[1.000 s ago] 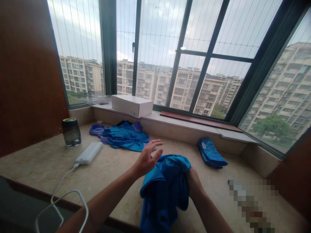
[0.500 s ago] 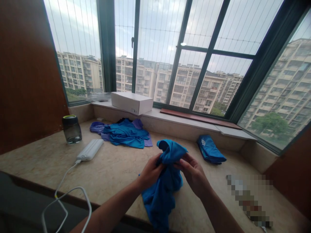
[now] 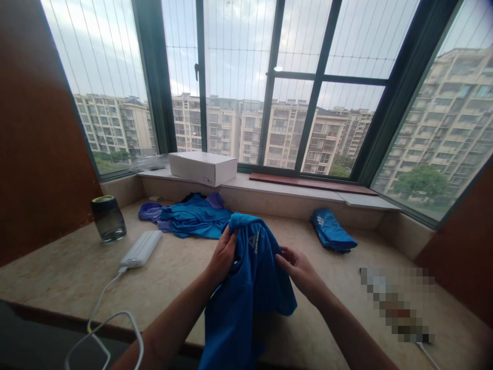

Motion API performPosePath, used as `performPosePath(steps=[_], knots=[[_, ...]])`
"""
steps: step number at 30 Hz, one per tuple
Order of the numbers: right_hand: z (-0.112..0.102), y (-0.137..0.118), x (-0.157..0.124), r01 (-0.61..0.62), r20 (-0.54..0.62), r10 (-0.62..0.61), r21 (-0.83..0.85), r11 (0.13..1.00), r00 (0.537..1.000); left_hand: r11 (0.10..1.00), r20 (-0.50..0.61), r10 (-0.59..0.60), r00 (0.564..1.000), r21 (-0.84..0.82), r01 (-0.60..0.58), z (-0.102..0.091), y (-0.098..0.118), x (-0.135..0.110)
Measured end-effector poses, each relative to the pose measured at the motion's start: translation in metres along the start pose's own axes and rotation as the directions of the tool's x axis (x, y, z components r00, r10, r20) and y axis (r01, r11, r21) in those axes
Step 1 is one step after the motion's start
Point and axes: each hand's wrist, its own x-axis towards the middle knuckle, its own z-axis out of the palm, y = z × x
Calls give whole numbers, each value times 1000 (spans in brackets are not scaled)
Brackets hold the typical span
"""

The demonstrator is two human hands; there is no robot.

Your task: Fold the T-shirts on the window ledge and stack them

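A blue garment (image 3: 246,288) of thin cloth, with a small pale logo near its top, hangs between my hands over the counter's front edge. My left hand (image 3: 223,257) is closed on its bunched upper part, fingers partly hidden by folds. At the opposite edge, my right hand (image 3: 300,267) pinches the cloth between thumb and fingers. Beyond it to the right lies a folded blue garment (image 3: 334,231) with white stripes. Behind my left hand is a loose pile of blue and purple clothes (image 3: 194,218).
On the left of the stone counter (image 3: 173,277) are a dark bottle (image 3: 108,220) and a white power bank (image 3: 141,249) with a looped cable (image 3: 133,321). A white box (image 3: 203,168) sits on the window ledge. Something pixelated (image 3: 396,306) lies at right.
The held garment has opened out and its logo now shows. My left hand has moved left along with it, and my right hand has shifted to its right edge. The view has turned slightly.
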Motion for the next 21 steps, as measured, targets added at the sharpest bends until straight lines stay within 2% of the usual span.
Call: performPosePath(steps=[1,2,3,7,9,11,13,15,18,19,21], knots=[[1,-2,-2,55,-106,-63,-77,996,992,998,-6,43,999,53,-42,3,-1,0],[4,-3,-6,108,-163,-131,-145,984,978,993,-7,74,997,96,-73,6,-3,-1],[8,-6,-10,155,-158,-187,-193,969,970,988,3,91,996,127,-90,10,-5,-2],[37,-8,-25,262,100,-247,-196,945,964,966,158,154,975,181,-182,27,-11,-7],[47,-3,-24,262,92,-249,-190,946,964,922,235,229,945,259,-288,31,-10,-8],[46,5,-15,212,11,-215,-219,952,977,846,290,288,913,370,-385,29,-5,-8],[32,11,-4,159,-75,-184,-259,953,980,763,324,329,887,462,-452,21,2,-6],[7,8,6,150,-158,-194,-256,955,968,691,327,362,873,535,-487,8,9,-3],[-33,-8,12,165,-297,-209,-168,972,932,589,269,426,863,642,-491,-21,20,3],[-45,-15,10,162,-339,-194,-121,979,921,569,242,443,863,668,-480,-31,23,5],[-66,-27,3,137,-404,-128,-7,991,906,591,216,416,883,674,-443,-51,27,12]])
